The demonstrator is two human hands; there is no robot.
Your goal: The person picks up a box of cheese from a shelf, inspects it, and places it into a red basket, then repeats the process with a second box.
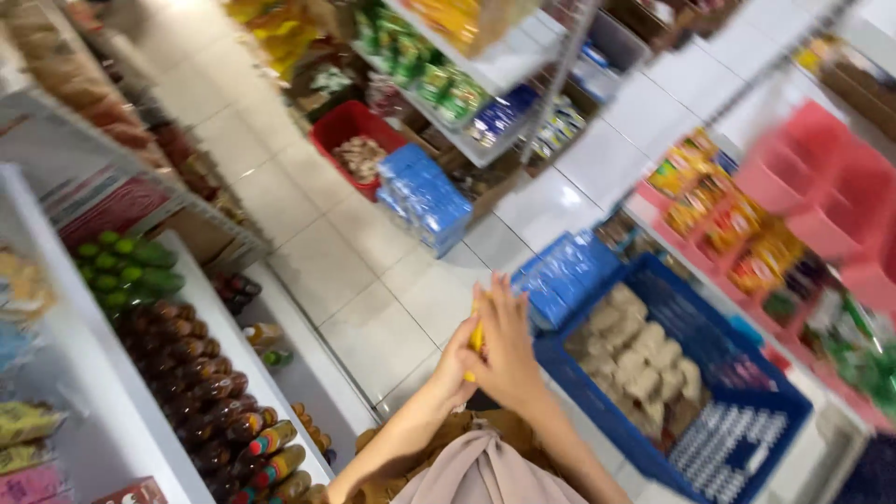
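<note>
Both my hands, left (pixel 455 366) and right (pixel 509 347), press together around a small yellow item (pixel 477 338) above the blue basket (pixel 691 327); steady grip needed.

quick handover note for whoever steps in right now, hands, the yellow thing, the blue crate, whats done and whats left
Left hand and right hand are pressed together around a small yellow item, mostly hidden between them; what kind of item cannot be told.
Blue crate on the floor to the right holds pale packets; blue packs are stacked beside it.
Done: the yellow item is in hand.
Left: it has not been set on any shelf or in the crate.
</note>
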